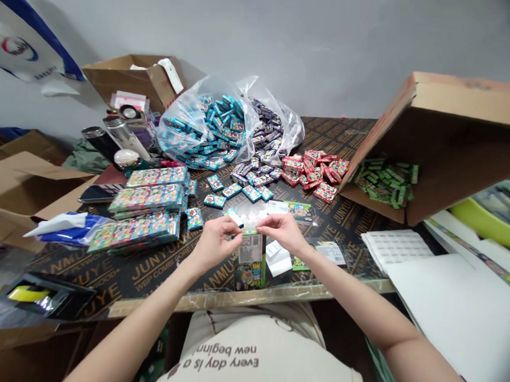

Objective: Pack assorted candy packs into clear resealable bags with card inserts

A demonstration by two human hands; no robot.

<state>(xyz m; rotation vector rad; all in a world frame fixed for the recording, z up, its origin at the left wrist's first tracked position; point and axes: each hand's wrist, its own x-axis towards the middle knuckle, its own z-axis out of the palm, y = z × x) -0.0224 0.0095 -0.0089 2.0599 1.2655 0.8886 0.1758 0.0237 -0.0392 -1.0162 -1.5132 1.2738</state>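
A black-and-green printed packet lies near the table's front edge, in front of my body. My left hand pinches its upper left edge between thumb and fingers. On the opposite corner, my right hand is closed in a similar pinch. A clear plastic film shows just beyond the fingertips. Small blue boxes lie loose beyond my left hand. Beside my right hand are a folded white paper and another printed packet.
Stacks of wrapped box sets stand at left. Clear bags of blue boxes and purple boxes sit at the back, near red boxes. A tilted carton holds green boxes. A tape dispenser sits front left.
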